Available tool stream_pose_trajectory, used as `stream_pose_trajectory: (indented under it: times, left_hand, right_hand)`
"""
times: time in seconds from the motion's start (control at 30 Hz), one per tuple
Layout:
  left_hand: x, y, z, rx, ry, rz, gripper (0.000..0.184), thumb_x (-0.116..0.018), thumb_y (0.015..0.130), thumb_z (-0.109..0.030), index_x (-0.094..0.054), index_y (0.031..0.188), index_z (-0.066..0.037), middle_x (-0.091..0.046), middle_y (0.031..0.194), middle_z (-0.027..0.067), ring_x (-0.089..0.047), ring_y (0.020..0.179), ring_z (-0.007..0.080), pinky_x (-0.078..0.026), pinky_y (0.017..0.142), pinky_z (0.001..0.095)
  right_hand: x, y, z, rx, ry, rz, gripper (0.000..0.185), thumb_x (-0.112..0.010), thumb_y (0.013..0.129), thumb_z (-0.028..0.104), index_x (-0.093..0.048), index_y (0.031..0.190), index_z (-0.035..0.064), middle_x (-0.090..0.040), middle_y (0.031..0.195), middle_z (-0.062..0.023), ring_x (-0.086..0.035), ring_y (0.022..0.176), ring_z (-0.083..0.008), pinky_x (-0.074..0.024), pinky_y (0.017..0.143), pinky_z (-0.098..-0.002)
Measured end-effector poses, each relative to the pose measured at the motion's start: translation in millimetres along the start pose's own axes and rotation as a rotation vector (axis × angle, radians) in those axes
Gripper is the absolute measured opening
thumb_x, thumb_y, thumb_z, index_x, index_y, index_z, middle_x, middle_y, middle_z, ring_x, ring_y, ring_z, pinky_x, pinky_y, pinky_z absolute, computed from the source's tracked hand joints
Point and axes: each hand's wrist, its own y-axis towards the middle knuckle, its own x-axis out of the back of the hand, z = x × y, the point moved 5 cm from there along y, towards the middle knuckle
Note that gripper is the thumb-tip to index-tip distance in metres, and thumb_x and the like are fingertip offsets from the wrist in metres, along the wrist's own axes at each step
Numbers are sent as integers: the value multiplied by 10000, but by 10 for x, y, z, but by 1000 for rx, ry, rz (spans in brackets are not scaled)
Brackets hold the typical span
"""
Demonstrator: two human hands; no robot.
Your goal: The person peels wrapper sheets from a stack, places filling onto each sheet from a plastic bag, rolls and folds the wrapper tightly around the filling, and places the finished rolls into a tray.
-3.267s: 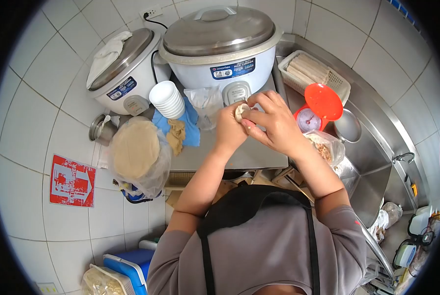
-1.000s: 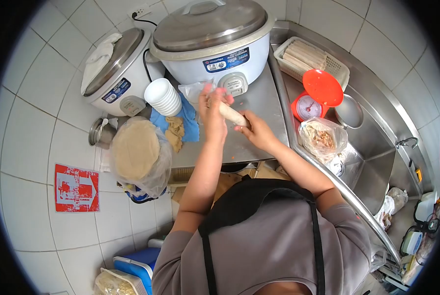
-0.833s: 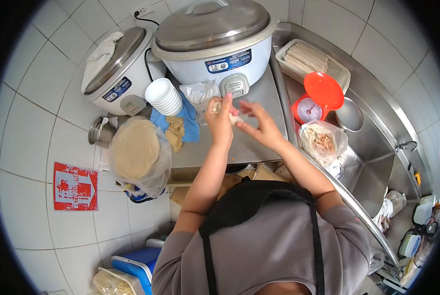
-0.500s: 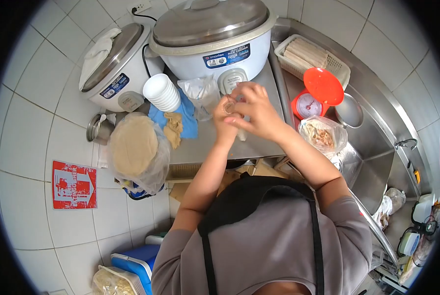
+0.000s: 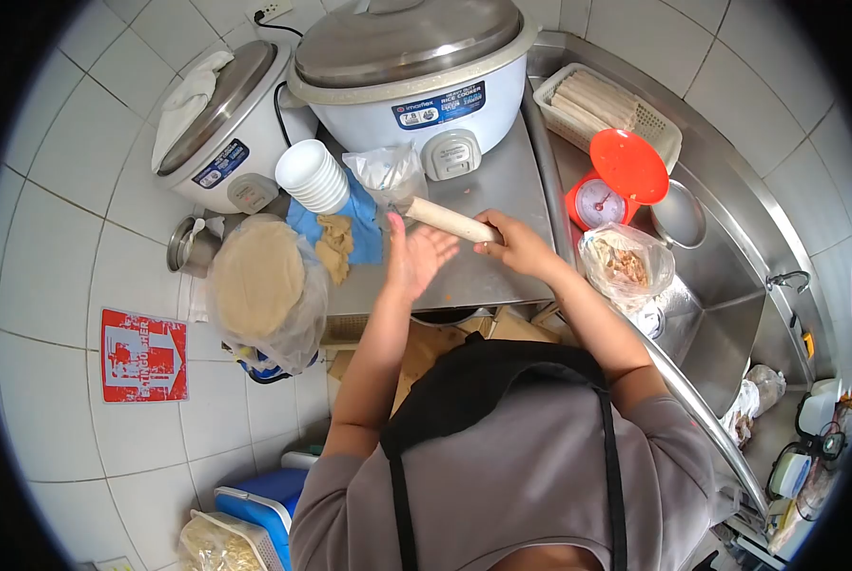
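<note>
And here's your right hand point(image 5: 513, 246) out over the counter point(image 5: 502, 278), thumb and fingers pinching one end of a pale roll point(image 5: 452, 223)! The roll sits up in the air, slanting across towards your left side, its free end near the clear plastic bag point(image 5: 386, 173). Below it your left hand point(image 5: 414, 259) lies open, palm up, thumb spread well away from the fingers; whether those fingertips touch the roll, you can't tell from here.

How far along? This one looks fully shaped, a straight, even cylinder, though the gripped end is hidden under your fingers. Over to the right, a batch of similar rolls point(image 5: 592, 103) lies side by side in the white basket point(image 5: 671, 150), so several appear done. And there's stock left, it seems: a thick stack of flat round sheets point(image 5: 259, 276) in plastic on your left, and a chopped mixture point(image 5: 627, 268) in an open bag on your right, just below the red scale point(image 5: 627, 167).
</note>
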Motion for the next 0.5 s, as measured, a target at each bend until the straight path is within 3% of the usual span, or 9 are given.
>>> stream_pose_trajectory:
  times: [0.03, 0.13, 0.27, 0.37, 0.47, 0.5]
  left_hand:
    - [-7, -25, 89, 87, -54, 13, 1049, -260, 713, -842, -368, 1265, 44, -403, 1328, 247, -409, 1228, 330, -314, 1017, 440]
    - [-51, -4, 72, -46, -250, -45, 1045, -283, 732, -824, -373, 1263, 71, -399, 1321, 254, -393, 1234, 347, -302, 1029, 451]
    - [161, -4, 31, -98, -379, -124, 959, -305, 774, -779, -484, 1177, 72, -476, 1247, 249, -435, 1198, 344, -306, 1025, 443]
    - [528, 17, 120, -54, -216, 178, 842, -276, 850, -691, -539, 1127, 60, -533, 1179, 238, -475, 1163, 323, -295, 1035, 435]
    - [655, -55, 169, -133, 190, -21, 654, -340, 922, -523, -520, 1161, 59, -563, 1154, 203, -502, 1140, 298, -284, 1045, 444]
    - [581, -130, 127, -271, 496, -59, 598, -373, 919, -466, -522, 1157, 62, -560, 1158, 210, -491, 1153, 308, -280, 1048, 438]
  right_hand:
    - [1, -13, -8, -2, -108, -58, 333, -671, 771, 108, -516, 1045, 0, -595, 925, -157, -579, 878, -289, -436, 763, -357]
    - [-67, -63, 20, 105, -284, -82, 332, -653, 751, 65, -515, 1046, 4, -580, 964, -185, -544, 935, -371, -430, 802, -412]
    - [-65, -64, -88, 151, -324, 28, 319, -654, 734, 46, -532, 1026, 16, -571, 973, -162, -534, 951, -362, -429, 813, -417]
    - [-68, -41, -250, 144, -386, 135, 307, -659, 725, 62, -547, 1008, 24, -567, 989, -156, -534, 962, -347, -429, 820, -408]
    - [-114, -93, -391, 121, -551, 133, 326, -666, 710, 80, -558, 1015, 42, -555, 1043, -138, -522, 1009, -318, -418, 847, -411]
    - [-151, -136, -430, 107, -622, 119, 357, -668, 706, 87, -555, 1042, 49, -548, 1074, -131, -513, 1032, -309, -409, 866, -415]
